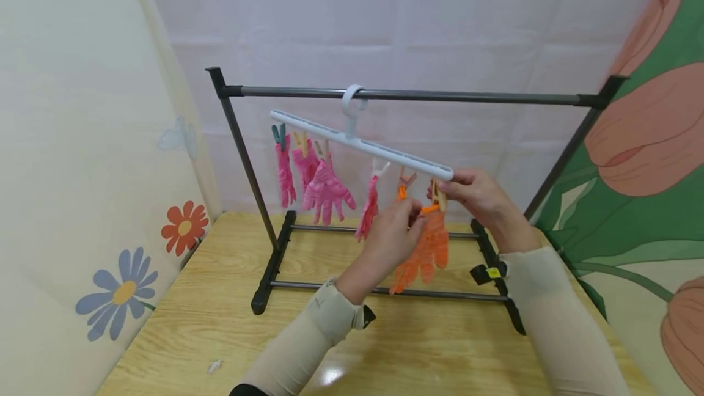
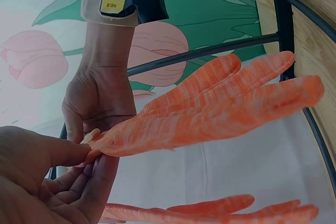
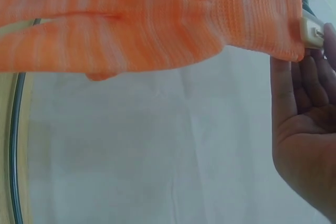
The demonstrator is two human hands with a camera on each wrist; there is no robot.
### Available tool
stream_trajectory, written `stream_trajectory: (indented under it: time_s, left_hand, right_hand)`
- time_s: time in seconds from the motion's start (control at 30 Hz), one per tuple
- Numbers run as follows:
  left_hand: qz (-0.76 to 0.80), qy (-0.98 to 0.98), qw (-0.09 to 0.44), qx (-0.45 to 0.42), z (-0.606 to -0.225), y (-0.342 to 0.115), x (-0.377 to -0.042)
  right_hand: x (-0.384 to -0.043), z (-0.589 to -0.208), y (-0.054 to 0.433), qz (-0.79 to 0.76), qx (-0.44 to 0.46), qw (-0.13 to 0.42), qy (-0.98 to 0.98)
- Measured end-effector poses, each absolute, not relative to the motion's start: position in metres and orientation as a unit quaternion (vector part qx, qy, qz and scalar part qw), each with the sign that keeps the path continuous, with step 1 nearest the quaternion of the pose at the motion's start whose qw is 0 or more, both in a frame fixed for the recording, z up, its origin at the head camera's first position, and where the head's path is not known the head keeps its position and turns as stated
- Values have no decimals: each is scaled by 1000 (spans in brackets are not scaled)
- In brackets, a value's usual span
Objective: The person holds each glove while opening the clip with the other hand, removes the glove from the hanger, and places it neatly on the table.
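Observation:
At the right end of a pale blue hanger (image 1: 396, 154), my right hand (image 1: 478, 194) holds a light wooden clothespin (image 1: 439, 195) by its legs between thumb and fingers. Below it hangs an orange knitted glove (image 1: 431, 240), fingers down, its cuff right at the clothespin. My left hand (image 1: 393, 231) pinches the cuff's edge between thumb and fingers; the left wrist view shows this pinch up close. Behind that, a second orange glove (image 2: 210, 211) hangs from a brownish clothespin (image 1: 408, 177), mostly hidden by my left hand in the head view.
The hanger hooks over the top bar (image 1: 467, 96) of a black metal rack and tilts down to the right. Several pink gloves (image 1: 328, 189) hang by clothespins along its left and middle. The rack stands on a wooden table (image 1: 181, 322), with a white scrap (image 1: 214, 366) near the front left.

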State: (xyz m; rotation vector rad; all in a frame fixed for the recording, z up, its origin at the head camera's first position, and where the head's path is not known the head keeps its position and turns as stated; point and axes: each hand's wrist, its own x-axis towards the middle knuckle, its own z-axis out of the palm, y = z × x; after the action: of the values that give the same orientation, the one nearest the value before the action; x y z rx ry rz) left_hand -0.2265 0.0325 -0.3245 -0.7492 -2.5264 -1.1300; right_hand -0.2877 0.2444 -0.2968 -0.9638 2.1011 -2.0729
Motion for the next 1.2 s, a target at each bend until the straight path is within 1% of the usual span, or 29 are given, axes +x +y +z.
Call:
stream_trajectory:
  time_s: [0.13, 0.33, 0.57, 0.8, 1.2]
  left_hand:
    - [-387, -875, 135, -258, -325, 30, -226]
    - [-379, -873, 154, -265, -326, 28, -226]
    - [-375, -876, 150, -263, -329, 25, -226]
    - [-376, -872, 169, -264, -332, 21, -230]
    - [-378, -873, 170, -258, -333, 10, -231]
  right_hand:
    - [-285, -295, 243, -671, -300, 14, 678]
    - [-284, -294, 243, -670, -292, 9, 683]
    - [-285, -294, 244, -667, -298, 9, 683]
    - [-287, -295, 245, -664, -303, 10, 684]
    - [-292, -296, 251, -654, -287, 10, 700]
